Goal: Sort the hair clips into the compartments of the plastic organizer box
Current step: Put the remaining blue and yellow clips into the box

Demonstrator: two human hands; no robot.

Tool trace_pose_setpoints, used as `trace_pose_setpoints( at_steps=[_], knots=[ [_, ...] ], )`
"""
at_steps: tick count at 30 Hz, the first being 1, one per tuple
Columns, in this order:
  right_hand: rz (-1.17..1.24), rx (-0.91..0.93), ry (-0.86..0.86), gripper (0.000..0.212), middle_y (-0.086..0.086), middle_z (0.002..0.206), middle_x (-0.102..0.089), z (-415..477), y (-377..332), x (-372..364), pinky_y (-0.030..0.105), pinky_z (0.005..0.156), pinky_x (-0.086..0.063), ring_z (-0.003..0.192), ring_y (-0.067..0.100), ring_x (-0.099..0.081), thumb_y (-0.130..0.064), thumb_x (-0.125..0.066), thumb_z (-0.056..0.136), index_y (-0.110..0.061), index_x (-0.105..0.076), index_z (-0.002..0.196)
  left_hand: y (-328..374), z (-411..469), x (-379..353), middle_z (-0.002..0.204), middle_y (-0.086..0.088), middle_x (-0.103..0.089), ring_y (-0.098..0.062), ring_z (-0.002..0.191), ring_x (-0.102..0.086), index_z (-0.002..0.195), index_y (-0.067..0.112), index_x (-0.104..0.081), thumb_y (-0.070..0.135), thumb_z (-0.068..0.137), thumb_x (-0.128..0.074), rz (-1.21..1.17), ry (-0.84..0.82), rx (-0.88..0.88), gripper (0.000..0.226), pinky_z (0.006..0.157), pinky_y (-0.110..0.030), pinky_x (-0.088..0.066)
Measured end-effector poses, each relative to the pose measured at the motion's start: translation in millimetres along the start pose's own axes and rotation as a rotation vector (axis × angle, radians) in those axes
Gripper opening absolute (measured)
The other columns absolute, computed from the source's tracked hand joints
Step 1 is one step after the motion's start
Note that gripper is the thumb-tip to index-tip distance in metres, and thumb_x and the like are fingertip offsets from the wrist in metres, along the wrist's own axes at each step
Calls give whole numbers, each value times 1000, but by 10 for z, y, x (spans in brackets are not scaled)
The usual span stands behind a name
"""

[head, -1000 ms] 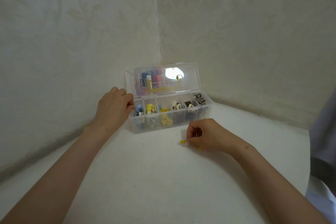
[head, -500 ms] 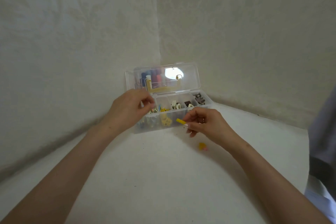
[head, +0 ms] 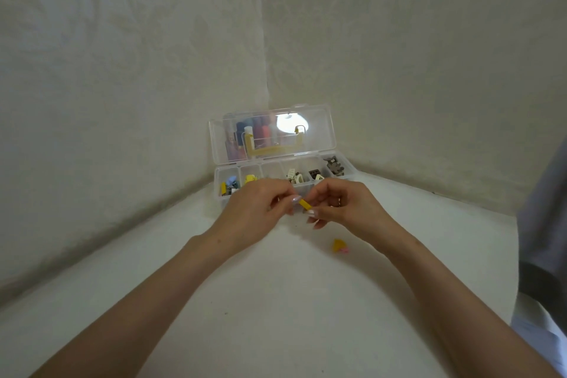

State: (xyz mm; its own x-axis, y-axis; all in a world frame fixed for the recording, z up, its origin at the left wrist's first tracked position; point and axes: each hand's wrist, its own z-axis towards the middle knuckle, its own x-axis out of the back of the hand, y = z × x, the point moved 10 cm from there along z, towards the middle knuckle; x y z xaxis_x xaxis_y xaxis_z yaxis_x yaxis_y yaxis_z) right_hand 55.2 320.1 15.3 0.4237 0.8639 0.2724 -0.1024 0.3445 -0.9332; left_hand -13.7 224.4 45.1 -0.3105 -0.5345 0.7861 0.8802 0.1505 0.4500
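Observation:
A clear plastic organizer box [head: 346,168] stands open in the corner, its lid [head: 319,120] upright. Its compartments hold several clips: blue and yellow ones at the left, cream, brown and grey ones to the right. In front of the box my left hand [head: 260,209] and my right hand [head: 343,209] meet, and both pinch a small yellow hair clip [head: 304,204] between fingertips. The hands hide the box's front wall. Another yellow clip with a pink part [head: 340,246] lies on the table below my right hand.
The white table [head: 276,301] runs into a corner of two pale patterned walls. Coloured items show through the lid. At the right edge is a seated person's clothing [head: 543,255].
My right hand lifted the yellow clip off the table. My left hand left the box's left end and came across to pinch the same clip. The yellow-pink clip stayed on the table.

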Motion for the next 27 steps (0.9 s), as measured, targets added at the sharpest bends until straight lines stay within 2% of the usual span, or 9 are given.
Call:
trace_pose_setpoints(
  at_steps=[2, 4, 8, 11, 14, 17, 21, 24, 27],
  knots=[
    [-85, -5, 7, 18, 9, 79, -69, 3, 10, 21, 24, 58, -53, 64, 13, -65, 7, -67, 78, -10, -66, 84, -23, 9, 46, 74, 7, -65, -11, 72, -56, 79, 20, -65, 35, 86, -45, -19, 12, 9, 26, 66, -30, -43],
    [-226, -35, 3, 17, 0, 75, -67, 15, 62, 46, 19, 55, -49, 58, 4, -60, 1, -70, 77, -15, -67, 83, -83, 23, 132, 72, 8, -66, -10, 70, -56, 79, 20, -67, 31, 87, -52, -41, 40, 34, 20, 63, -24, -39],
    [-503, -127, -84, 9, -10, 71, -60, 9, 222, 95, 8, 53, -38, 52, -5, -49, -12, -74, 76, -19, -70, 81, -308, 51, 475, 69, 10, -68, -14, 70, -59, 76, 21, -67, 17, 84, -64, -39, 157, 137, 9, 66, -24, -43],
    [-487, -239, -250, 11, -5, 67, -65, -92, 358, 67, 16, 58, -44, 56, 1, -55, -18, -75, 76, -16, -69, 84, -533, 28, 788, 67, 11, -66, -11, 67, -55, 74, 24, -65, 16, 82, -65, -20, 261, 218, 11, 59, -9, -36],
    [-490, -285, -319, 16, -8, 62, -65, -140, 394, 82, 13, 55, -43, 59, 4, -55, -20, -78, 73, -18, -69, 86, -815, -34, 1017, 74, -2, -69, -14, 68, -55, 77, 16, -66, 18, 84, -63, 25, 327, 308, 7, 57, -9, -34],
    [-512, -299, -312, 21, -11, 63, -62, -130, 409, 86, 11, 54, -42, 55, -3, -55, -22, -82, 69, -20, -69, 86, -1006, -99, 1107, 76, -5, -69, -8, 66, -56, 77, 14, -66, 21, 85, -62, 13, 345, 359, 11, 57, -7, -34],
    [-498, -256, -307, 18, -8, 65, -60, -115, 364, -20, 8, 51, -39, 53, -3, -55, -19, -82, 70, -21, -68, 81, -1072, -83, 1037, 78, -6, -69, -21, 75, -58, 80, 10, -66, 20, 87, -60, 40, 315, 377, 13, 64, -20, -36],
    [-505, -205, -289, 17, -9, 62, -60, -101, 325, -97, 8, 52, -39, 53, -2, -54, -20, -81, 71, -20, -67, 80, -1088, -42, 955, 83, -9, -66, -22, 75, -52, 82, 10, -64, 18, 89, -56, 121, 269, 366, 14, 65, -30, -35],
    [-494, -168, -270, 13, -9, 63, -61, -94, 301, -136, 7, 52, -39, 54, -2, -55, -19, -78, 74, -21, -67, 81, -1151, -12, 861, 87, -9, -58, -20, 80, -48, 81, 13, -63, 17, 90, -54, 190, 189, 370, 14, 72, -31, -35]
  ],
)
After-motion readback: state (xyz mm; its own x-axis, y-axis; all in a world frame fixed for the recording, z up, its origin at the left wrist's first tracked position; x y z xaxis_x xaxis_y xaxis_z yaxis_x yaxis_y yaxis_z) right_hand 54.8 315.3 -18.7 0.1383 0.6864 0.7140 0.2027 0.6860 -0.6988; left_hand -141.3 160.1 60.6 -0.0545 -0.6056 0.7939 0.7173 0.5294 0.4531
